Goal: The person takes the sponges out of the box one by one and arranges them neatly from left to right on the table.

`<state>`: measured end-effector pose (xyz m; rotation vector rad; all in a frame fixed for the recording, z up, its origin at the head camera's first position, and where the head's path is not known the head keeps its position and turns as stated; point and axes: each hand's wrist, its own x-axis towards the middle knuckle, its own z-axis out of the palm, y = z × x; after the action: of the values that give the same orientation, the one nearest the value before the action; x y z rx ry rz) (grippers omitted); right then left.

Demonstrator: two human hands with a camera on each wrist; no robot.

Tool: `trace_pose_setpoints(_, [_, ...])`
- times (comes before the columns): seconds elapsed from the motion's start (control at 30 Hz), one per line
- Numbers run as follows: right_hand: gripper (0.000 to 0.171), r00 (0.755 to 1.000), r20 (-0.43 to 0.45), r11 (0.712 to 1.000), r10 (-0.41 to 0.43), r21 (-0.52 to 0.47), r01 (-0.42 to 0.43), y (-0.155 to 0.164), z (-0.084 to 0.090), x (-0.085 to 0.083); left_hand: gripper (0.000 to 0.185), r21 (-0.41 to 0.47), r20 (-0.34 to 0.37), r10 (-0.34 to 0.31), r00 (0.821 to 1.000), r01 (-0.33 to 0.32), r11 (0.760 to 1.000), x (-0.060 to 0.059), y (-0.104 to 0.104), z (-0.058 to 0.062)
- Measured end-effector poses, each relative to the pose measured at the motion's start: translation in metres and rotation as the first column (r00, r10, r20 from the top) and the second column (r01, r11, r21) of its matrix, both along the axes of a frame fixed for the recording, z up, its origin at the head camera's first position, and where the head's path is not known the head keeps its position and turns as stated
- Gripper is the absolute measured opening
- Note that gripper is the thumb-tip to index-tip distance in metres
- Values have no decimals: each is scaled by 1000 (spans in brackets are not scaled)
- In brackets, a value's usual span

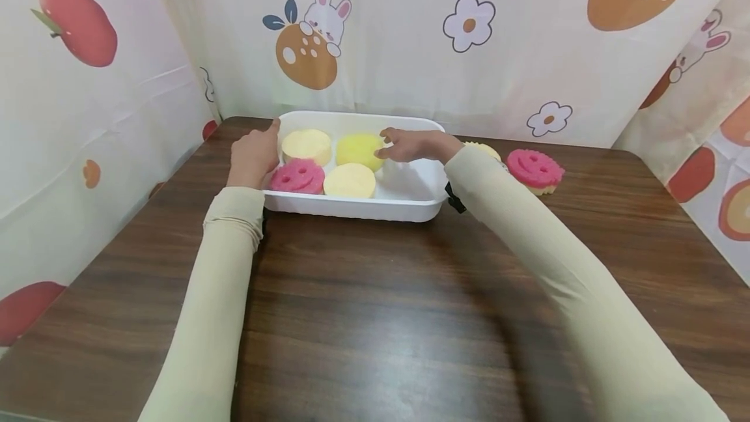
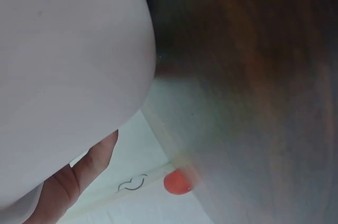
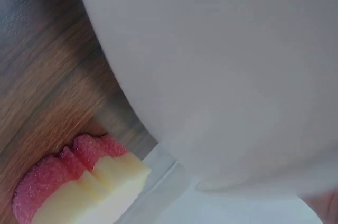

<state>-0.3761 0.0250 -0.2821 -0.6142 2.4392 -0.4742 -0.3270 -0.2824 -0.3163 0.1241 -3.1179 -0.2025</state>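
A small screened-off tabletop booth is shown, more like a staged recording corner than a lived-in room. A dark wood-grain counter (image 1: 375, 318) is enclosed on three sides by hanging white cloth sheets (image 1: 398, 51), printed with cartoon rabbits (image 1: 325, 15), flowers (image 1: 469, 23), spotted orange fruit and red tomatoes. The creases of the cloth are seen at the corners where the sheets meet. Nothing of the room beyond the sheets can be seen, so its kind cannot be told.
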Motion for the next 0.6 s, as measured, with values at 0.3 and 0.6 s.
trace_pose_setpoints(0.3, [76, 1000, -26, 1000, 17, 24, -16, -4, 11, 1, 71, -4, 2, 4, 1000, -4, 1000, 1, -1, 3])
trace_pose_setpoints(0.6, [76, 999, -28, 997, -29, 66, 31, 2, 19, 1, 69, 0, -6, -3, 1000, 3, 1000, 2, 1, 2])
